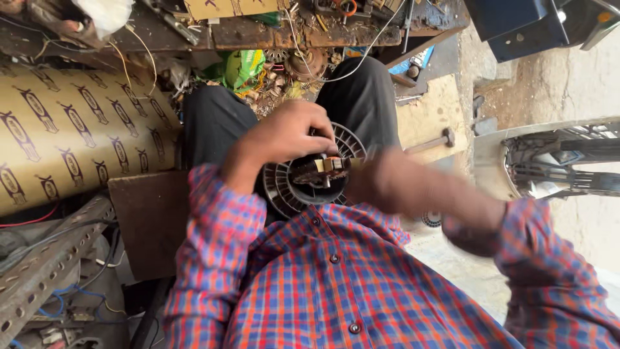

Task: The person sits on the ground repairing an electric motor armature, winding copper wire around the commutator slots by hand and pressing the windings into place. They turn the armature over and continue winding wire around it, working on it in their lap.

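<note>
A round grey slotted metal part with radial fins, a motor stator (284,187), rests on my lap between my knees. My left hand (290,132) curls over its top edge and grips it. My right hand (381,181) is blurred by motion at the right side of the part, close to a small brown and metal piece (323,169) in its centre opening. Whether the right hand holds anything cannot be told. Both sleeves are red and blue plaid.
A patterned tan roll (71,136) lies at the left above a perforated steel angle bar (45,265). A cluttered workbench (271,29) with wires and scrap runs along the top. A hammer (433,140) lies on a board at the right, beside a grey plastic grille (562,161).
</note>
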`<action>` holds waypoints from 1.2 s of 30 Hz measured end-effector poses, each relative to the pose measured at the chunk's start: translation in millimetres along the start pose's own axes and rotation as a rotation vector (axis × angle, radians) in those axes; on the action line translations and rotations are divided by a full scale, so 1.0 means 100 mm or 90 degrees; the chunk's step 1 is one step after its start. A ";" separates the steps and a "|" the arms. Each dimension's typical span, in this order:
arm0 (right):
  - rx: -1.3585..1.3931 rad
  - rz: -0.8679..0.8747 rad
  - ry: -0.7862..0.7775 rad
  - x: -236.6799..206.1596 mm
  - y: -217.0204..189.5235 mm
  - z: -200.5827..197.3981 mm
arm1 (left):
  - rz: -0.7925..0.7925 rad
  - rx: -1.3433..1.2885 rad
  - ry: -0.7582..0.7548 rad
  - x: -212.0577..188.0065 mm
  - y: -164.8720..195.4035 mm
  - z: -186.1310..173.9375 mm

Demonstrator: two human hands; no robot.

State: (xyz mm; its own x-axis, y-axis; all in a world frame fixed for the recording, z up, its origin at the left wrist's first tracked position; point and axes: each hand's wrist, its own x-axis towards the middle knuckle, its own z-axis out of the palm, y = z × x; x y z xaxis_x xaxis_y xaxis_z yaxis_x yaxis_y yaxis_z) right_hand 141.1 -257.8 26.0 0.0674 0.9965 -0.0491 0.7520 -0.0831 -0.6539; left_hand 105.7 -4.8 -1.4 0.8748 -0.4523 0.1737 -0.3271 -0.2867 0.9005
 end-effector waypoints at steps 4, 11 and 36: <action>0.002 -0.231 0.102 0.17 -0.22 -0.09 | 0.000 -0.025 0.265 -0.57 0.22 0.30; 0.021 0.046 0.257 0.41 0.64 -0.01 | 0.003 -0.246 0.447 -0.80 0.21 0.75; -0.127 0.218 0.193 -0.08 0.46 0.08 | -0.055 0.027 0.060 0.05 -0.09 0.10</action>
State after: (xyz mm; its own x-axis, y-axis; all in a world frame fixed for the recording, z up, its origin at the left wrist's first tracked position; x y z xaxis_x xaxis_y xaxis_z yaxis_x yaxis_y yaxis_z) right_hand 169.8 -269.2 -9.1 0.4977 0.8673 0.0046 0.7622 -0.4348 -0.4796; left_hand 109.2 -13.3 -12.8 0.9294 -0.3439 0.1339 -0.2615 -0.3577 0.8965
